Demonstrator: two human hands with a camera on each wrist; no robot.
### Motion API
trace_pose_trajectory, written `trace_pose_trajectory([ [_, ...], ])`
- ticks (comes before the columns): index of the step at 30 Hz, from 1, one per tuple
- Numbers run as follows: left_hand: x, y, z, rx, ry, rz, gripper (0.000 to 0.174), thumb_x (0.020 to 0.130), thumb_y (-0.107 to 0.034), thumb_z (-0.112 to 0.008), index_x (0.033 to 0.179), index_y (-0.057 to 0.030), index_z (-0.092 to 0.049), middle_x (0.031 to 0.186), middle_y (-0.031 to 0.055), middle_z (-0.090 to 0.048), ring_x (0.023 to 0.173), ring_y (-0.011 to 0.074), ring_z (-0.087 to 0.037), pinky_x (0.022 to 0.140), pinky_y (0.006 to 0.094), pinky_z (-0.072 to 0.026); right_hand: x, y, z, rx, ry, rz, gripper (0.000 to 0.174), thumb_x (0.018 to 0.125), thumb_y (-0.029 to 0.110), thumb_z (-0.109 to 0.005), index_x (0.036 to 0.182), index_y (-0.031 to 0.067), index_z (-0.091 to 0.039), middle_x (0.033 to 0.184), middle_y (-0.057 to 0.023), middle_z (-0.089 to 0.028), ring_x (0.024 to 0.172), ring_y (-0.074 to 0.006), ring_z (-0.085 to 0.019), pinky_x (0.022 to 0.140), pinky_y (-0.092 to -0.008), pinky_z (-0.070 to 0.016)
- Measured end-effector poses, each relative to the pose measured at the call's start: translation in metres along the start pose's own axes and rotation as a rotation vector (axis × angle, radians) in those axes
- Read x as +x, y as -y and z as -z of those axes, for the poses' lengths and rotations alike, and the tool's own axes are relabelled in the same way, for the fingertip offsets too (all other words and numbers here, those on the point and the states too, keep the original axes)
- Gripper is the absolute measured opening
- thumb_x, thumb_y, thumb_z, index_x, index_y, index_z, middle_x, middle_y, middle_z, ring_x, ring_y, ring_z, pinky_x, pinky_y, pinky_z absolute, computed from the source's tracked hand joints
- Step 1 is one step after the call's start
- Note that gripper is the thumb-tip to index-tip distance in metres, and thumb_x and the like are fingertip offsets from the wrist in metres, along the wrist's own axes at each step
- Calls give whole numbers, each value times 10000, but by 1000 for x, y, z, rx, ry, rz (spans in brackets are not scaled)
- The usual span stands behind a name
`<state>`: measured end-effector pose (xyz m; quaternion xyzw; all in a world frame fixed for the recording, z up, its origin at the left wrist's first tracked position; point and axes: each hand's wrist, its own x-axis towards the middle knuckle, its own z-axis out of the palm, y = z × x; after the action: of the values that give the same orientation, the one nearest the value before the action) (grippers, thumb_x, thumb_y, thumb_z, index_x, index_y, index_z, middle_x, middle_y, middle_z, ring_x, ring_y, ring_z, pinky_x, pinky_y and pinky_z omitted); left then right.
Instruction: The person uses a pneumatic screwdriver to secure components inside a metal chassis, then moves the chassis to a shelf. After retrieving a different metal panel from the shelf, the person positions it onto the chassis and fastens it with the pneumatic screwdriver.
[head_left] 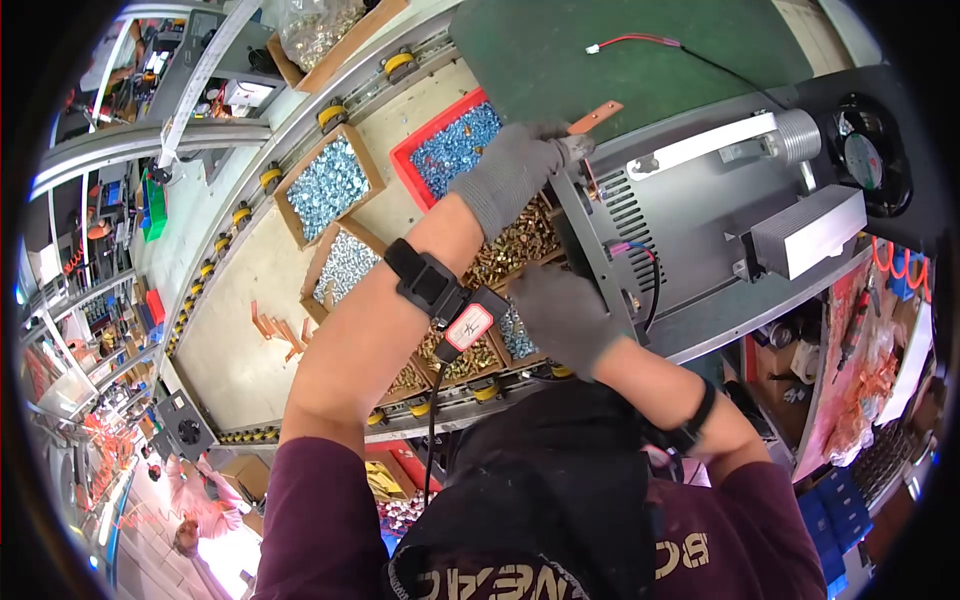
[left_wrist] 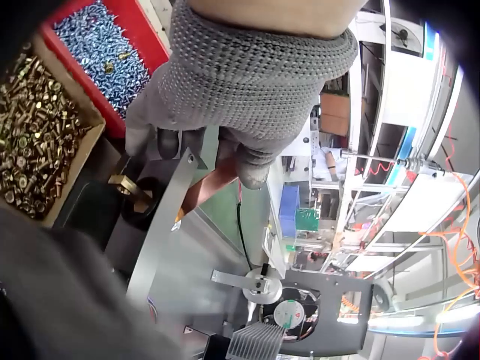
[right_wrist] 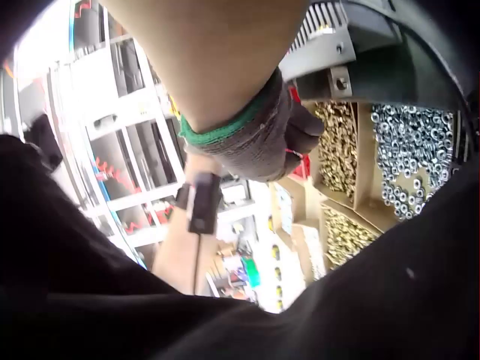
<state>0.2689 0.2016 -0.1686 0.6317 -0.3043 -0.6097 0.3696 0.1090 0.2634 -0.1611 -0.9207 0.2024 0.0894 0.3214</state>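
My gloved left hand [head_left: 515,170] grips a flat copper strip [head_left: 596,118] at the upper edge of a grey metal casing [head_left: 690,215]. In the left wrist view the thumb lies on the copper strip [left_wrist: 210,185], and the other fingers reach behind the casing's upright panel [left_wrist: 161,229]. A brass-coloured fitting [left_wrist: 129,187] sticks out beside a black ring on that panel. My gloved right hand [head_left: 565,315] is blurred, low beside the panel and over the hardware boxes. Its fingers look bent in the right wrist view [right_wrist: 296,139]; I cannot tell whether they hold anything.
A red bin [head_left: 455,145] of bluish screws and cardboard boxes of brass-coloured bolts [head_left: 515,245] and silvery hardware [head_left: 325,185] stand left of the casing. Loose copper pieces [head_left: 280,330] lie farther left. The casing carries a finned heat sink [head_left: 810,232] and a fan [head_left: 865,160].
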Motion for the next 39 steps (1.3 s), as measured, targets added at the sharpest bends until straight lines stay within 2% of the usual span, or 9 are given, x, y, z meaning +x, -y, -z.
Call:
trace_pose_trajectory([
  [6,-5,-21,-21,-9,-217,26,301,832,-215,-664,1022,16,-634,774,55,-616,661,112,-561,595,268,-474,92,-32,-125,-346,-194,-65,227,824,172,-535,1021,103,-623,969,-83,-605,898,-301,-587,605,-396,-456],
  [8,-3,-17,-17,-58,-106,15,319,829,-211,-663,1051,16,-630,792,63,-628,680,124,-579,613,265,-488,105,-36,-127,-338,-259,-135,223,838,170,-526,1020,101,-634,1003,-84,-627,906,-292,-598,600,-393,-462],
  [11,-5,-15,-16,-32,-115,51,335,821,-220,-671,1057,13,-631,808,66,-637,695,127,-586,630,261,-483,107,-44,-122,187,-70,-275,434,858,240,-583,1217,22,-471,1260,-152,-514,1185,-275,-483,976,-372,-380],
  [17,-4,-13,-15,197,-149,8,366,821,-320,-654,1046,-31,-644,838,71,-655,751,163,-592,731,291,-468,79,-34,-41,219,-144,-96,367,854,198,-576,1167,17,-513,1147,-125,-564,1059,-249,-548,899,-356,-435],
  [19,-6,-16,-12,244,-119,2,364,819,-328,-650,1042,-40,-644,849,86,-653,767,193,-598,742,300,-469,47,-26,-5,1354,50,-237,190,843,88,-566,1015,14,-593,863,-42,-592,822,-172,-594,683,-305,-497],
  [22,-4,-4,-14,307,-138,-126,347,808,-325,-649,1020,-50,-645,900,116,-639,795,248,-606,748,318,-473,-5,-17,29,1905,-30,-302,196,837,72,-592,1016,-7,-568,806,-20,-548,755,-118,-551,653,-264,-482],
  [26,-27,14,-36,374,-279,-442,377,789,-303,-680,1020,-10,-626,1045,124,-584,892,207,-583,746,316,-481,-52,-47,66,1827,-308,-347,187,843,49,-586,1024,6,-569,797,-23,-563,719,-116,-549,639,-251,-470],
  [28,-36,17,-48,488,-290,-572,353,766,-277,-687,1005,-22,-634,1087,133,-559,957,243,-560,779,342,-473,-64,-70,95,1131,-786,-329,213,826,43,-605,1032,7,-564,826,-7,-574,692,-110,-546,622,-242,-457],
  [39,-47,18,-68,749,-352,-691,260,645,-284,-715,878,-170,-701,1145,40,-538,1146,274,-427,945,458,-326,-43,-80,125,147,-530,-274,326,749,39,-597,1065,45,-513,867,-142,-570,753,-303,-599,653,-380,-490],
])
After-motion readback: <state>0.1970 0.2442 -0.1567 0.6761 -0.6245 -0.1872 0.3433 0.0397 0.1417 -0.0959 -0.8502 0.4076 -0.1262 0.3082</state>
